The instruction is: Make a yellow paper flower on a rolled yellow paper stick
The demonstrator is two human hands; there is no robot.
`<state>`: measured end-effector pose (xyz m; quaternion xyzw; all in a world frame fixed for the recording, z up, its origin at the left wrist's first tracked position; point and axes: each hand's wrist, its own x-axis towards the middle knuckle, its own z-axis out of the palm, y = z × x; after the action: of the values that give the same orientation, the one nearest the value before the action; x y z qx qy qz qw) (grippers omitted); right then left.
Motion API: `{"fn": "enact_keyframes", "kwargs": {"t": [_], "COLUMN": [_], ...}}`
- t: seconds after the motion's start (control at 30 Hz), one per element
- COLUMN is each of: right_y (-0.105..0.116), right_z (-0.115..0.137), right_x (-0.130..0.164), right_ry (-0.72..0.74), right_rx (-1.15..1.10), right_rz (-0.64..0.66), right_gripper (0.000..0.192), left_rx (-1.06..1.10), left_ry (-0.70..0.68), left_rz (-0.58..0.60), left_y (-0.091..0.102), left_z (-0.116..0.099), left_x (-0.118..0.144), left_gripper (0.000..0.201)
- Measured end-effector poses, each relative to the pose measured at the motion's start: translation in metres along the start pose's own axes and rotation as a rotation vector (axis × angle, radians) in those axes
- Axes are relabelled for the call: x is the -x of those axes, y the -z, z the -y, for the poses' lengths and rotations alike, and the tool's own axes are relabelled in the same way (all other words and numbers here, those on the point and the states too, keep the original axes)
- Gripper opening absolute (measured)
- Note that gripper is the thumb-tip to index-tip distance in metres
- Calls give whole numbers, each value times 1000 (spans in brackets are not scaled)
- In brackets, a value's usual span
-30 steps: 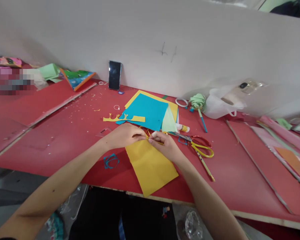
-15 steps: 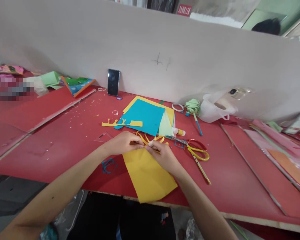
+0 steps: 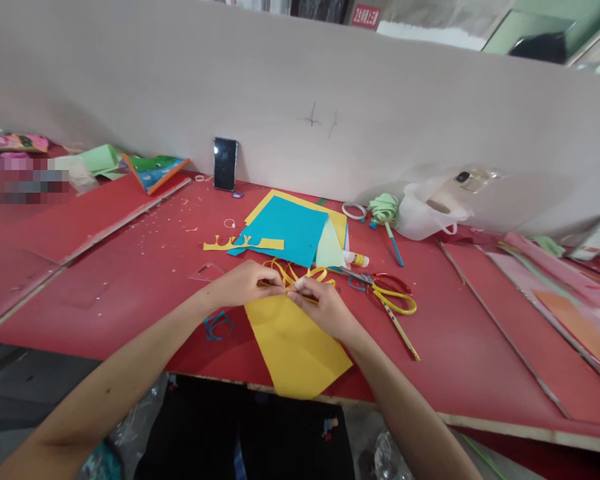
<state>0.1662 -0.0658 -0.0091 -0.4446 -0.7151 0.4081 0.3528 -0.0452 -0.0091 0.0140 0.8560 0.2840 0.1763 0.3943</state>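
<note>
Yellow sheet: the sheet (image 3: pixel 297 343) is laid at the near edge of the red table (image 3: pixel 460 363), between the two forearms; its long axis is run from far to near with a slight slant to the right, and its near end is pointed toward the person, reaching over the table's edge. Its far edge is partly covered by the hands.
Left hand: the hand (image 3: pixel 247 280) is set at the sheet's far edge, fingers curled, thumb and forefinger drawn together; whether any paper is pinched cannot be told.
Right hand: the hand (image 3: pixel 325 303) is brought in from the right, thumb and forefinger closed tip to tip beside the left fingertips; what is gripped is too small to tell.
Yellow strips: thin curling strips (image 3: pixel 324 271) are spread just beyond the hands, partly hidden by them.
Blue sheet: farther off, a blue sheet (image 3: pixel 290 227) is laid over another yellow one, with a notched yellow scrap (image 3: pixel 273 244) across its near left edge.
Right side: scissors (image 3: pixel 370 281) are left with blades pointed toward the strips, handles to the right; a pencil (image 3: pixel 403 335) is laid nearer.
Left side: a blue cut-out scrap (image 3: pixel 209 328) is seen near the left wrist.
Far wall: a phone (image 3: pixel 225 164) is propped upright.
</note>
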Motion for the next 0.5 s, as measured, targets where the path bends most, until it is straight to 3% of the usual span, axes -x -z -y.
{"fn": "enact_keyframes", "kwargs": {"t": [0.3,0.5], "right_y": [0,0], "right_z": [-2,-1], "right_x": [2,3], "right_ry": [40,38], "right_rx": [63,57], "right_rz": [-14,-13], "right_gripper": [16,13], "left_rx": [20,-55], "left_ry": [10,66], "left_rz": [-17,-36], "left_y": [1,5], "left_z": [2,0], "left_x": [4,6], "left_gripper": [26,37]}}
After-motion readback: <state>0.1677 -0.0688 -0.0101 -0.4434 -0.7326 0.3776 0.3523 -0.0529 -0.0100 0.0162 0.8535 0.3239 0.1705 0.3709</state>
